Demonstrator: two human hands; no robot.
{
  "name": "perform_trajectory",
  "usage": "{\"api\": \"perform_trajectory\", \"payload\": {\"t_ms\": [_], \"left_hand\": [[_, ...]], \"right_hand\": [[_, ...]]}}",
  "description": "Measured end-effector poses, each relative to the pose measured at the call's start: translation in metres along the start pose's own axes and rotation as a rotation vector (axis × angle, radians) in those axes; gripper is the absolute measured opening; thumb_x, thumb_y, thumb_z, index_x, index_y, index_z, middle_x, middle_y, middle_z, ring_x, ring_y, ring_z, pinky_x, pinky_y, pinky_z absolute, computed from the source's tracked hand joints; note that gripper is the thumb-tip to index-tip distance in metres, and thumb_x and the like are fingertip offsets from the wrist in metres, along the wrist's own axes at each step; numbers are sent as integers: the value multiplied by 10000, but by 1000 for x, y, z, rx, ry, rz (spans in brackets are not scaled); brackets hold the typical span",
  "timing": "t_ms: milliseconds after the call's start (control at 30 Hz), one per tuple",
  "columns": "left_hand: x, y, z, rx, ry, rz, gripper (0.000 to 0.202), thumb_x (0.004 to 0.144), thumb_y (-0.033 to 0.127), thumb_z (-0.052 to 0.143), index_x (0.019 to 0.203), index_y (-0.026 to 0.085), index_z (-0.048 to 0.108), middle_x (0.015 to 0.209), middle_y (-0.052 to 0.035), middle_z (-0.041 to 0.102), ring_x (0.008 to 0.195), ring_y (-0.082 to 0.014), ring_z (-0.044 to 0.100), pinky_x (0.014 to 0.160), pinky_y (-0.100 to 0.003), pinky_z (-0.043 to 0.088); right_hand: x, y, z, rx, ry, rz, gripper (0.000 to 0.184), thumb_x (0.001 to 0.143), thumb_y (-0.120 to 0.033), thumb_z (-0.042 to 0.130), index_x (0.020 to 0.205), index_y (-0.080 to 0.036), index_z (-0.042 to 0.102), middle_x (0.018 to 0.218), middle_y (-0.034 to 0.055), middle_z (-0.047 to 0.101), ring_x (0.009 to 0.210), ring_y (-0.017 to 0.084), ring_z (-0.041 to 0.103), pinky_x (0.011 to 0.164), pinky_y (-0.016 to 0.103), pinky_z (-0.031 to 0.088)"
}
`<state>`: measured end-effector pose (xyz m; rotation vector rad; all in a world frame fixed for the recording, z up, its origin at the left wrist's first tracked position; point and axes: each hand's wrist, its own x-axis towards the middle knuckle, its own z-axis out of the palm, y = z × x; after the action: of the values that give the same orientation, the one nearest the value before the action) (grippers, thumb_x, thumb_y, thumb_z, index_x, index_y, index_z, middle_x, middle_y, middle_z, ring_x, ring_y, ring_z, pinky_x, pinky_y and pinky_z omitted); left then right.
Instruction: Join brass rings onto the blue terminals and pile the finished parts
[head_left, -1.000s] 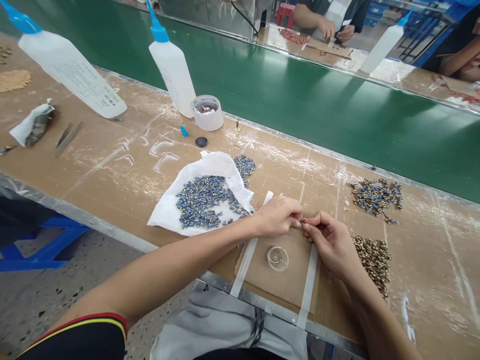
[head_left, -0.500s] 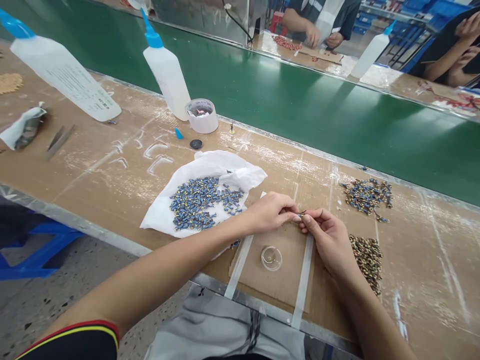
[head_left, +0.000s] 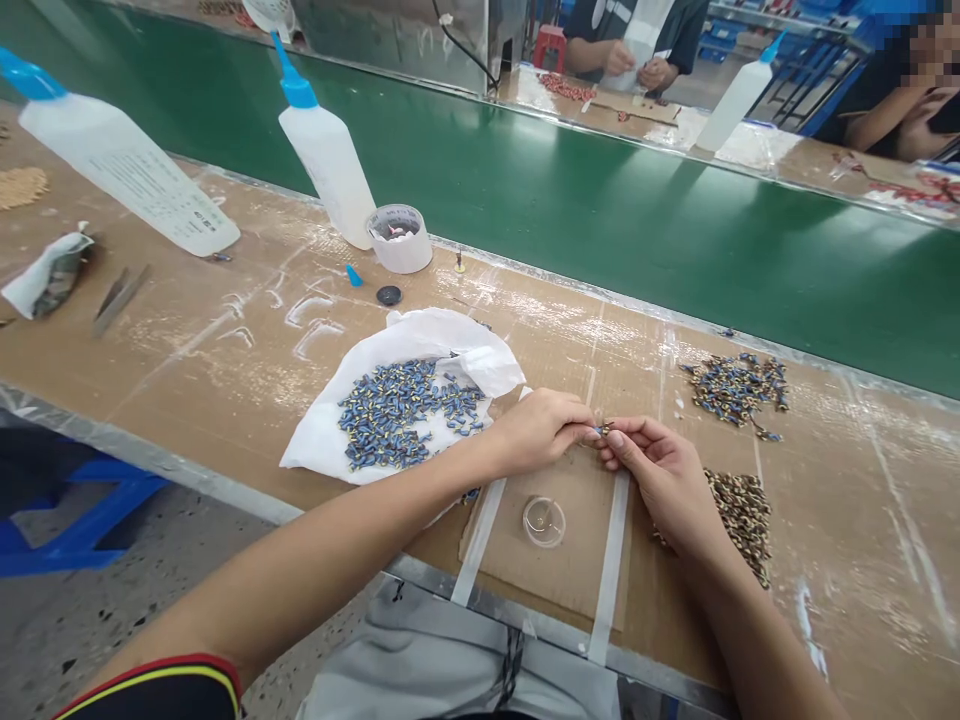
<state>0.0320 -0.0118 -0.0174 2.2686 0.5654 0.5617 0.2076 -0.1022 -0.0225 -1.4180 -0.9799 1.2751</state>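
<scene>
My left hand (head_left: 544,430) and my right hand (head_left: 660,475) meet fingertip to fingertip over a taped cardboard pad (head_left: 570,560). Both are pinched on one tiny blue and gold part (head_left: 602,430) between them. Left of my left hand a white sheet (head_left: 322,440) carries a heap of small blue parts (head_left: 401,410). A small clear round dish (head_left: 544,521) sits on the pad just below my hands. Beside my right wrist lies a pile of brownish-gold parts (head_left: 742,515), and farther back a pile of mixed blue and gold parts (head_left: 735,388).
Two white squeeze bottles with blue nozzles (head_left: 326,155) (head_left: 127,170), a tape roll (head_left: 399,240), a black disc (head_left: 388,295), tweezers (head_left: 116,295) and a crumpled bag (head_left: 49,275) lie on the brown bench. A green conveyor belt (head_left: 600,220) runs behind; other people work across it.
My hands have stayed pinched together on the small part. The white sheet's far corner has folded over toward the blue parts. The camera view has shifted slightly.
</scene>
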Motion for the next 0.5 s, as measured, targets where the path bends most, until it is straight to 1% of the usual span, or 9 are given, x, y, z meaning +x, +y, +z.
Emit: {"api": "perform_trajectory", "payload": {"t_ms": [167, 300, 500], "left_hand": [[1, -2, 2, 30, -20, 7, 195, 929, 189, 539, 819, 120, 686, 778, -45, 660, 736, -146, 585, 676, -236, 390], [1, -5, 7, 100, -50, -6, 168, 886, 140, 559, 765, 146, 676, 769, -36, 673, 770, -161, 602, 684, -249, 384], [3, -5, 10, 126, -70, -38, 175, 850, 146, 565, 700, 153, 655, 727, -38, 666, 716, -163, 594, 609, -267, 335]], "right_hand": [[0, 0, -1, -25, -27, -29, 235, 809, -412, 742, 833, -189, 675, 742, 26, 702, 652, 111, 627, 617, 221, 520], [-1, 4, 0, -110, -50, -60, 244, 834, -417, 712, 811, -179, 664, 725, 41, 706, 630, 118, 628, 586, 225, 514], [-6, 9, 4, -182, -27, -84, 219, 872, -395, 671, 814, -189, 626, 716, 33, 685, 630, 124, 628, 580, 233, 516]]}}
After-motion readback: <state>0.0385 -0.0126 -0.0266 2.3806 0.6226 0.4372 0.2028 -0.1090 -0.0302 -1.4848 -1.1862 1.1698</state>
